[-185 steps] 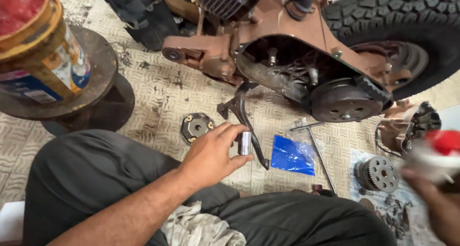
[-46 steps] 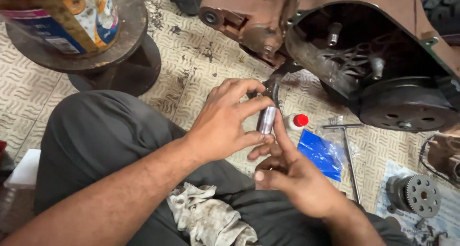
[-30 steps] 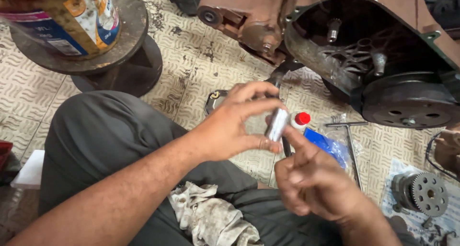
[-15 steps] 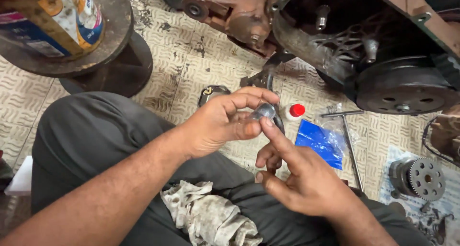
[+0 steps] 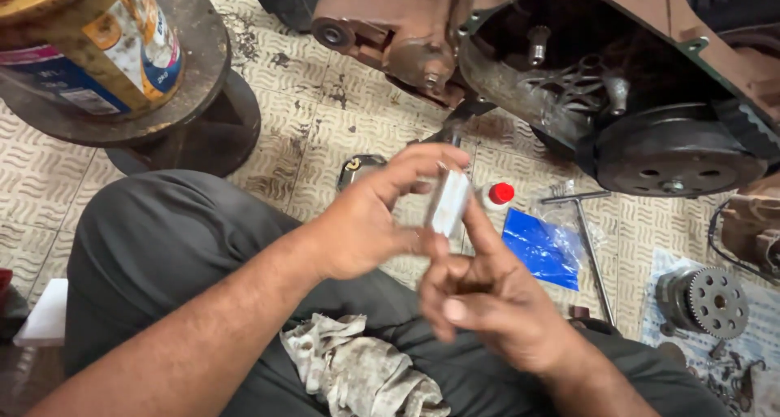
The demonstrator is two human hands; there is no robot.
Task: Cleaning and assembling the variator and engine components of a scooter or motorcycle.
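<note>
Our left hand (image 5: 366, 222) pinched a small metal sleeve (image 5: 448, 201) between thumb and fingers, holding it up over our lap. Our right hand (image 5: 487, 291) met it from below, one fingertip touching the sleeve's lower end; it was blurred, so we couldn't tell its grip. A dirty rag (image 5: 357, 372) lay on our thigh. Beyond sat a red-capped bottle (image 5: 497, 195), a blue packet (image 5: 543, 246), a T-handle wrench (image 5: 589, 246) and the opened engine casing (image 5: 617, 76).

Yellow-blue labelled can (image 5: 89, 55) top left, blue plastic packet (image 5: 543, 250) on floor
</note>
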